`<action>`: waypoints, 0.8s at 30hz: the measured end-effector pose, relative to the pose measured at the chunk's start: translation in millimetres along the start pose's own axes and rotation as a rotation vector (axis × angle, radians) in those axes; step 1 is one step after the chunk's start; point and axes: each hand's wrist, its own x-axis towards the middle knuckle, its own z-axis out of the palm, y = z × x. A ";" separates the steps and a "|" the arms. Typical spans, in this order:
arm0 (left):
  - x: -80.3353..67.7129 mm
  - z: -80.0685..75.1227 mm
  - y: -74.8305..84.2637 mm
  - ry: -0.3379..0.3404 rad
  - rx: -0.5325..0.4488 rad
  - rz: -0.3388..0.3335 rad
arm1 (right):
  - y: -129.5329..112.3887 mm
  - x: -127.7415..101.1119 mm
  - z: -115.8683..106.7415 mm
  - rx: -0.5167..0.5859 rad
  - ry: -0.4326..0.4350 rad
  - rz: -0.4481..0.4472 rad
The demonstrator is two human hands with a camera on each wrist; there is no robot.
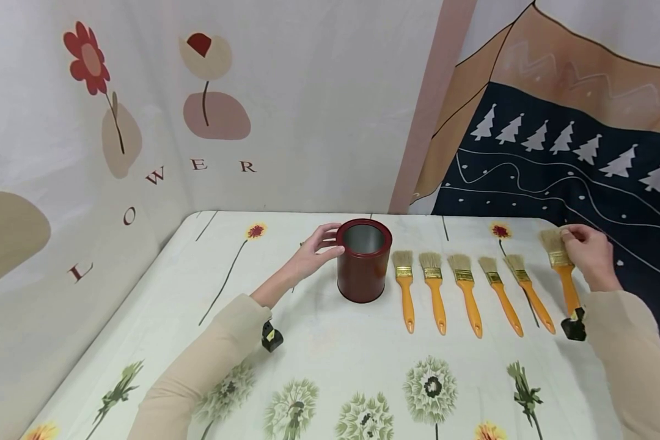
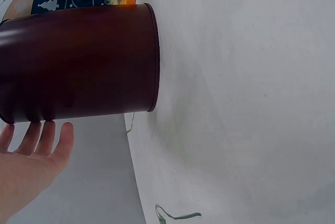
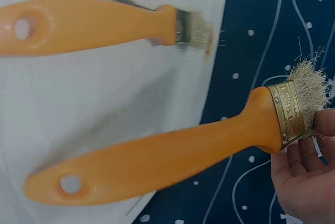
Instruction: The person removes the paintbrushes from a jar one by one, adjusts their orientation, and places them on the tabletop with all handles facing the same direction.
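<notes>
A dark red metal can (image 1: pixel 361 272), its top uncovered and inside grey, stands upright on the table. My left hand (image 1: pixel 316 252) is at its left side near the rim; in the left wrist view the fingertips (image 2: pixel 48 130) meet or nearly meet the can's wall, fingers only loosely bent. At the far right, my right hand (image 1: pixel 590 253) pinches a paintbrush (image 1: pixel 566 281) at its bristle end. This brush has an orange handle (image 3: pixel 131 166) and a brass-coloured ferrule (image 3: pixel 287 113); its bristle end looks raised, with a shadow below.
Several more orange-handled paintbrushes (image 1: pixel 464 293) lie in a row between the can and my right hand, bristles pointing away. A flower-printed cloth (image 1: pixel 319 354) covers the table. Printed hangings (image 1: pixel 319 110) rise behind it and along the left.
</notes>
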 end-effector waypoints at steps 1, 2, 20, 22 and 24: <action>0.2 -0.2 -0.1 0.000 -0.001 0.002 | 5.9 3.1 2.9 -0.020 0.008 -0.019; 0.5 -0.3 -0.2 -0.001 -0.002 0.003 | 8.0 2.9 4.6 -0.040 0.016 -0.034; 0.3 -0.5 0.5 0.000 0.006 -0.001 | -70.9 -67.8 3.6 -0.148 -0.070 0.035; 0.1 -0.6 0.5 0.000 0.005 0.001 | -69.0 -69.4 4.7 -0.147 -0.060 0.071; -0.2 -0.6 0.6 0.000 0.004 0.002 | -66.9 -70.8 5.9 -0.157 -0.033 0.093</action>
